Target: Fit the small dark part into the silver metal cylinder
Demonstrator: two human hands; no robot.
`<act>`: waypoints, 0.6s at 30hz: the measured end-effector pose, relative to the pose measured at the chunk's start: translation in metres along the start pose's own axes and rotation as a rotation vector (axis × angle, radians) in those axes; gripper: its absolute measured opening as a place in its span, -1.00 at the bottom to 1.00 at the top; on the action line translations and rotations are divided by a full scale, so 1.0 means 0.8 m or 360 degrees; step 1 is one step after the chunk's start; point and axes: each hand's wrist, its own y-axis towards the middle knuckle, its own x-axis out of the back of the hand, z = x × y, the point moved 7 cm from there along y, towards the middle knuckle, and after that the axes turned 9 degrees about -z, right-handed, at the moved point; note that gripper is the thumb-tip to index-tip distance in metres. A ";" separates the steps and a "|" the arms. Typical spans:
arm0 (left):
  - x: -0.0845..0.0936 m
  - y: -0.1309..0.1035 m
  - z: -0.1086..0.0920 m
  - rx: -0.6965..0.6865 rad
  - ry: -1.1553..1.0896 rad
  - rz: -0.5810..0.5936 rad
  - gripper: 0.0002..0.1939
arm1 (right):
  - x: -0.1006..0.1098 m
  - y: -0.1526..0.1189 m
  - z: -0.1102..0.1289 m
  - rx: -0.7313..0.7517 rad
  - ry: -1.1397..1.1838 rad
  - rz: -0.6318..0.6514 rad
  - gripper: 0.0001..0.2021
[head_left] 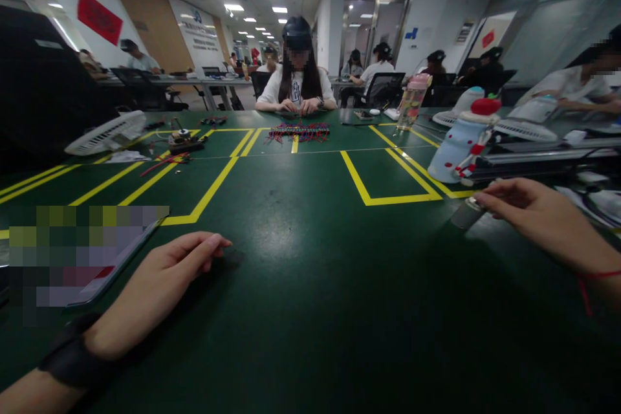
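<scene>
A small grey cylinder with a metallic end is pinched at its top by my right hand, at the right side of the green table. It stands tilted, at or just above the tabletop. On the left, my left hand rests near the table surface, with the thumb pressed along curled fingers and nothing visible in it. Beside that hand lies a flat, thin-edged device, its face blurred out. A blue bottle with a red cap stands just beyond my right hand.
Yellow tape marks boxes on the table. A bundle of red and blue wired parts lies before a person seated opposite. A white fan is at left; a pink-lidded bottle and black rails are at right.
</scene>
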 end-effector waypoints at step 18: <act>0.000 0.004 0.012 0.0002 0.0007 0.0009 -0.54 | -0.016 0.000 -0.019 -0.0104 0.0263 0.0250 -0.39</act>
